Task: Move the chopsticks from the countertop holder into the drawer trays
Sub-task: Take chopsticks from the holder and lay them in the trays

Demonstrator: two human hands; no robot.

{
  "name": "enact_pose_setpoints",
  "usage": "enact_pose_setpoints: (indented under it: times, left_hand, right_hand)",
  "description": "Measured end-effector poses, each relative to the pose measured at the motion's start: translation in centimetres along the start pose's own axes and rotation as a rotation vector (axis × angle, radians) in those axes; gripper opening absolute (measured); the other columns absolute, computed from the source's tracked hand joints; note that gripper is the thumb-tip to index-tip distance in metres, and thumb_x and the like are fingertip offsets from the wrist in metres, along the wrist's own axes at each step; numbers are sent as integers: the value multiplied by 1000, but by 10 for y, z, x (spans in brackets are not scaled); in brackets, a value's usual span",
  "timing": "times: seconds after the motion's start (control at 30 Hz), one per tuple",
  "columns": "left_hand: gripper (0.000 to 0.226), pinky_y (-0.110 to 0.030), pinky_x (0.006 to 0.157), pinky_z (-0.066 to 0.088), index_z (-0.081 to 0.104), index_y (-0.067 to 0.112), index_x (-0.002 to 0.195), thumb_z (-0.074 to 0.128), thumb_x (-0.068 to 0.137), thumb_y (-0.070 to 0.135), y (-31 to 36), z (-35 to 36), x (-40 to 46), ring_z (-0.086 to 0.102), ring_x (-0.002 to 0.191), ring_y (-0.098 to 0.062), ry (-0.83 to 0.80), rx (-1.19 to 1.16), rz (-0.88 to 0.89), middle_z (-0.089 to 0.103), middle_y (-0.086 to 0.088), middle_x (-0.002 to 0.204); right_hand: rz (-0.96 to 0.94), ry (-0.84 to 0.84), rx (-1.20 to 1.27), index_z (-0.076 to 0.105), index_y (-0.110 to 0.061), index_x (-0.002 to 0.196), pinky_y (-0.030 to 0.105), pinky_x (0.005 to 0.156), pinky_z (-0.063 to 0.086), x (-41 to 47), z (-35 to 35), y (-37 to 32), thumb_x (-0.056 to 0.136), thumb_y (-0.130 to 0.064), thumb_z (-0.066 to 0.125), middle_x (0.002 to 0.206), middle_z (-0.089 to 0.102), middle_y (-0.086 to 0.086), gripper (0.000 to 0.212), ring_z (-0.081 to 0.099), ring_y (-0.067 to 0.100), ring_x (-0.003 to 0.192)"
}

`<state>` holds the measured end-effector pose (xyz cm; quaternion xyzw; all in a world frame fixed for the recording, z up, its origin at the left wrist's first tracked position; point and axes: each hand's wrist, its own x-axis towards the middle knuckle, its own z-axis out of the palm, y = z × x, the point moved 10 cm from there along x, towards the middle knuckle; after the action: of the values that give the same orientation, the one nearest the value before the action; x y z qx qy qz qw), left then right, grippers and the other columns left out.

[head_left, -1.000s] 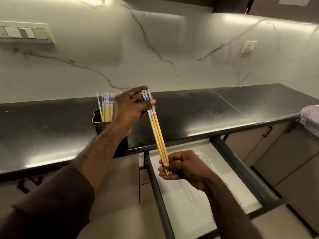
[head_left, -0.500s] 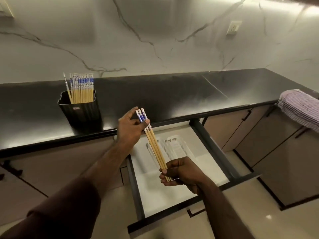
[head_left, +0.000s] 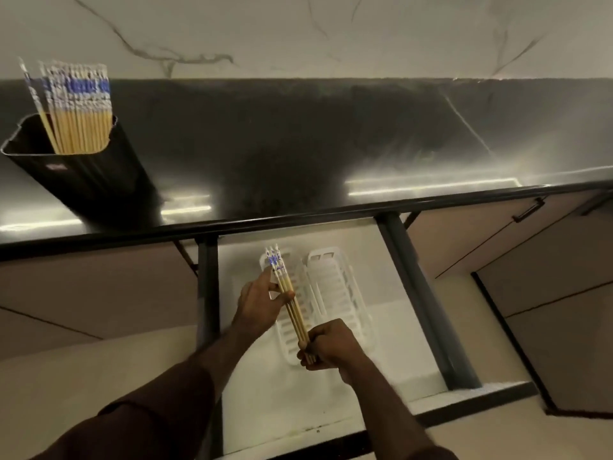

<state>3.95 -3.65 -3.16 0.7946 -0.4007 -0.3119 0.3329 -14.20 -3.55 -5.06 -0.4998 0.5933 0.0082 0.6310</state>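
I hold a small bundle of wooden chopsticks (head_left: 289, 293) with blue-and-white tops between both hands, low over the open drawer (head_left: 411, 293). My left hand (head_left: 260, 307) pinches the bundle near its upper part. Around its thin lower ends my right hand (head_left: 328, 345) is closed. The bundle lies just above the left of two white slotted trays (head_left: 288, 340); the right tray (head_left: 338, 293) is beside it. A black holder (head_left: 83, 180) on the countertop at far left still has several chopsticks (head_left: 79, 117) standing in it.
The black countertop (head_left: 298, 144) runs across the view with a marble wall behind. The drawer has dark side rails (head_left: 207, 293) and a white floor. Beige cabinet fronts with dark handles (head_left: 527, 210) lie to the right.
Both hands have brought the bundle down from counter height to just above the left tray in the drawer. My view has tilted downward and closer to the drawer.
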Motion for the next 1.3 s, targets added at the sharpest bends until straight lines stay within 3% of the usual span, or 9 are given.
enact_pose_setpoints:
  times: [0.13, 0.23, 0.37, 0.5, 0.7, 0.83, 1.0, 1.17, 1.3]
  left_hand:
    - [66, -42, 97, 36, 37, 29, 142, 67, 85, 45, -25, 15, 12, 45, 121, -24, -30, 319, -9, 64, 2, 118]
    - [68, -40, 100, 31, 34, 26, 144, 59, 87, 54, -27, 20, 15, 39, 127, -21, -46, 492, 51, 57, 2, 129]
    - [70, -41, 108, 25, 33, 25, 146, 53, 88, 58, -32, 32, 18, 29, 137, -20, -82, 597, 112, 42, 3, 146]
    - [65, -43, 110, 18, 36, 22, 144, 50, 91, 56, -27, 44, 21, 25, 139, -22, -119, 683, 213, 40, 0, 148]
    - [65, -50, 115, 2, 38, 21, 144, 46, 92, 58, -35, 59, 24, 15, 146, -25, -217, 802, 254, 35, -2, 152]
    - [69, -54, 116, -6, 32, 23, 148, 45, 91, 60, -39, 69, 27, 9, 149, -26, -276, 890, 269, 30, -2, 156]
    - [71, -57, 114, -9, 30, 20, 148, 45, 91, 59, -41, 76, 32, 7, 149, -29, -310, 969, 287, 30, -5, 157]
    - [69, -58, 114, -10, 26, 22, 149, 41, 92, 58, -43, 79, 33, 7, 149, -31, -336, 1023, 287, 27, -9, 158]
    - [65, -56, 115, -7, 36, 21, 144, 34, 93, 60, -41, 78, 33, 10, 148, -31, -322, 1024, 307, 28, -9, 156]
  right_hand:
    - [21, 55, -95, 72, 9, 79, 34, 58, 60, 35, 5, 10, 76, 15, 51, 59, 65, 8, 22, 64, 18, 50]
    - [-3, 114, -235, 73, 2, 73, 37, 63, 62, 55, 11, 16, 76, 1, 61, 61, 70, 7, 12, 69, 20, 54]
    - [-24, 164, -400, 72, -10, 72, 42, 71, 62, 72, 17, 23, 76, -20, 71, 71, 74, 5, 11, 74, 23, 70]
    - [-30, 202, -511, 72, -13, 82, 35, 76, 60, 79, 19, 19, 79, -29, 70, 79, 75, 1, 16, 73, 19, 77]
    - [27, 155, -618, 69, -9, 93, 26, 74, 53, 89, 28, 21, 81, -28, 69, 90, 73, 6, 22, 71, 22, 87]
    - [45, 116, -688, 62, -10, 102, 27, 80, 55, 99, 36, 22, 84, -25, 65, 103, 69, 8, 23, 69, 25, 93]
    - [-30, 101, -853, 56, -6, 115, 34, 91, 48, 102, 42, 20, 91, -15, 52, 118, 62, 13, 26, 62, 30, 110]
    - [-104, 130, -892, 55, -7, 115, 36, 89, 48, 98, 48, 17, 92, -14, 48, 119, 61, 12, 25, 60, 31, 109]
    - [-137, 142, -896, 46, -12, 127, 39, 89, 49, 95, 51, 14, 92, -18, 52, 121, 61, 12, 36, 60, 33, 111]
